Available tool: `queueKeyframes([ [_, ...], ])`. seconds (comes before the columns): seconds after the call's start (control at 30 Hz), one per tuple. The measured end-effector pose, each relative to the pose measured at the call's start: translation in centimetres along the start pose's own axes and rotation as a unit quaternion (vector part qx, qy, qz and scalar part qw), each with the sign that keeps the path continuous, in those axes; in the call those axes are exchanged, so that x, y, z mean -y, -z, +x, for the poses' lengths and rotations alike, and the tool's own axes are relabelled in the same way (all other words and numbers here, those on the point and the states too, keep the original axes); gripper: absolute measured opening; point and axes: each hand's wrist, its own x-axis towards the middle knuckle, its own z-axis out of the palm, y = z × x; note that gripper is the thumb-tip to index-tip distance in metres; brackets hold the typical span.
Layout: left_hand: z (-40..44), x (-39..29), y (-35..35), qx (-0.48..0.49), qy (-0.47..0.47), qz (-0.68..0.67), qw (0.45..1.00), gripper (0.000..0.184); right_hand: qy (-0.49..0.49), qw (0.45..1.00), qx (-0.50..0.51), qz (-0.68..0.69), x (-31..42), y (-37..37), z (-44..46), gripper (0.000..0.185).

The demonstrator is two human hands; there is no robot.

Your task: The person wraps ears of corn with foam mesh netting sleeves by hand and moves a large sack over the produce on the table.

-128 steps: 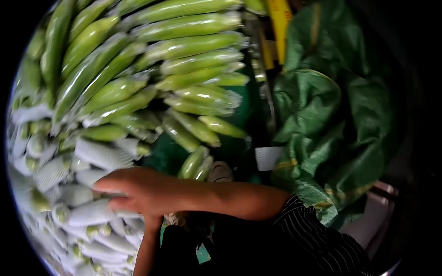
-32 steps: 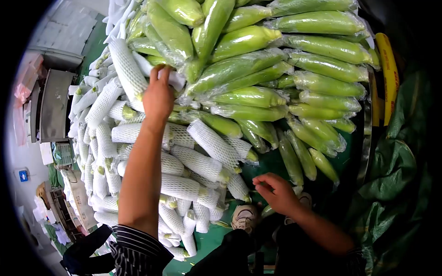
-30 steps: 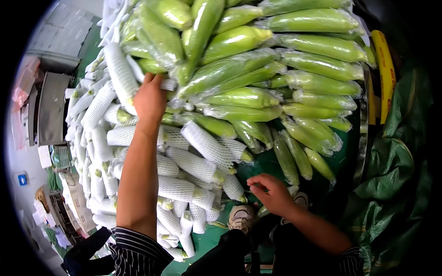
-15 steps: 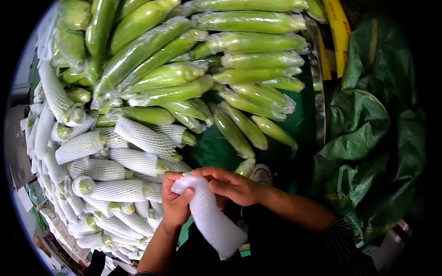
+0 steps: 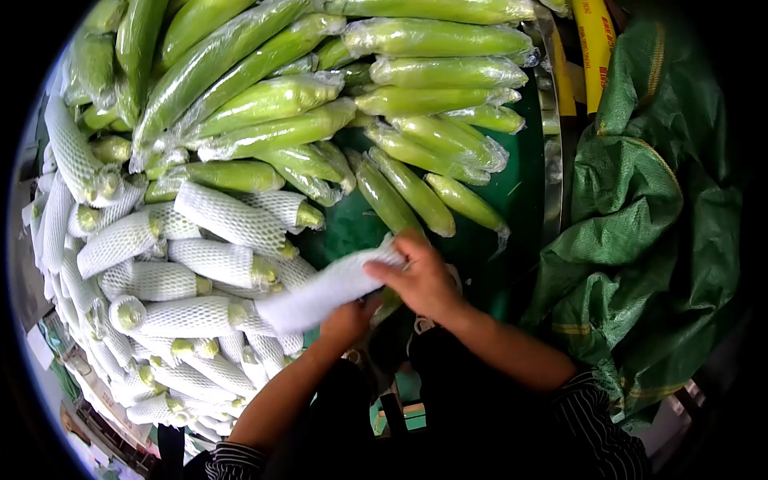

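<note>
My right hand (image 5: pixel 424 276) pinches one end of a white foam net sleeve (image 5: pixel 320 292), thumb on top. The sleeve slants down to the left and its far end is blurred. Below the sleeve is my left hand (image 5: pixel 348 324), its fingers curled and partly hidden. Close to those fingertips, a film-wrapped long green vegetable (image 5: pixel 388 304) shows in part; whether the hand grips it I cannot tell. Several more film-wrapped green vegetables (image 5: pixel 416 192) lie just beyond my hands. On the left is a pile of vegetables in white foam nets (image 5: pixel 192 316).
A large heap of film-wrapped green vegetables (image 5: pixel 272 128) covers the far side of the green surface (image 5: pixel 348 228). A metal edge (image 5: pixel 554 176) bounds it on the right. Beyond that lie a crumpled green woven sack (image 5: pixel 624 200) and a yellow printed strip (image 5: pixel 594 48).
The sleeve has swung from hanging toward my body to pointing left, now in my right hand only. My left hand has let go of it and moved underneath. The view has shifted slightly.
</note>
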Motion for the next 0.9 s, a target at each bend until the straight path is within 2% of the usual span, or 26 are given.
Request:
queueKeyframes([
  [0.03, -0.4, -1.2, -1.1, 0.070, 0.053, 0.169, 0.982, 0.070, -0.017, 0.997, -0.021, 0.066, 0.0, 0.3, 0.1, 0.022],
  [0.07, -0.7, -2.2, -1.8, 0.139, 0.104, 0.332, 0.927, 0.080, -0.035, 0.990, -0.042, 0.132, -0.1, 0.6, 0.1, 0.019],
  [0.1, -1.0, -2.6, -2.1, 0.114, 0.019, 0.370, 0.922, 0.077, -0.054, 0.986, -0.043, 0.149, -0.1, 1.1, 0.2, 0.014],
  [0.2, 0.1, -1.4, -2.9, 0.148, 0.075, 0.329, 0.930, 0.068, -0.061, 0.960, -0.091, 0.256, 1.3, 1.6, 0.4, 0.022],
  [0.3, -1.1, -0.9, -1.1, 0.152, 0.084, 0.197, 0.965, 0.062, -0.080, 0.940, -0.114, 0.312, 1.3, 2.5, 0.8, 0.018],
  [0.4, -3.0, -0.4, 3.4, 0.048, -0.024, 0.168, 0.984, 0.053, -0.089, 0.911, -0.105, 0.389, -0.8, 3.4, 0.9, 0.020],
  [0.47, -3.6, -4.0, 7.8, 0.090, 0.040, 0.114, 0.989, 0.043, -0.092, 0.907, -0.076, 0.404, -1.2, 3.9, 0.9, 0.020],
  [0.5, -2.6, -6.5, 9.2, 0.004, -0.114, 0.180, 0.977, 0.034, -0.116, 0.866, -0.042, 0.484, -0.9, 4.0, 0.6, 0.027],
  [0.6, -1.7, -12.8, 11.5, -0.015, -0.165, 0.198, 0.966, 0.033, -0.193, 0.790, 0.098, 0.574, 0.1, 4.5, -0.6, 0.040],
  [0.63, -0.9, -13.3, 11.0, -0.035, -0.206, 0.232, 0.950, 0.037, -0.170, 0.763, 0.170, 0.601, 1.3, 4.5, -1.2, 0.055],
  [0.67, -0.2, -13.2, 10.4, -0.017, -0.209, 0.257, 0.943, 0.040, -0.149, 0.732, 0.242, 0.619, 3.4, 4.5, -1.5, 0.071],
  [0.7, 0.4, -11.6, 9.2, -0.029, -0.208, 0.218, 0.953, 0.039, -0.122, 0.801, 0.235, 0.537, 4.3, 3.8, -1.0, 0.071],
  [0.77, 1.8, -10.6, 7.7, -0.065, -0.188, 0.096, 0.975, 0.038, -0.193, 0.818, 0.196, 0.506, 5.0, 1.8, -0.5, 0.062],
  [0.83, 2.1, -9.6, 7.4, -0.098, -0.204, 0.082, 0.971, 0.030, -0.228, 0.815, 0.165, 0.507, 4.4, 1.8, -0.2, 0.059],
  [0.87, 2.0, -9.4, 7.7, -0.140, -0.231, 0.141, 0.953, 0.027, -0.244, 0.811, 0.155, 0.508, 4.0, 1.4, 0.2, 0.057],
  [0.9, 2.2, -9.9, 8.2, -0.185, -0.244, 0.108, 0.946, 0.032, -0.217, 0.807, 0.121, 0.536, 2.8, 0.1, 0.5, 0.053],
])
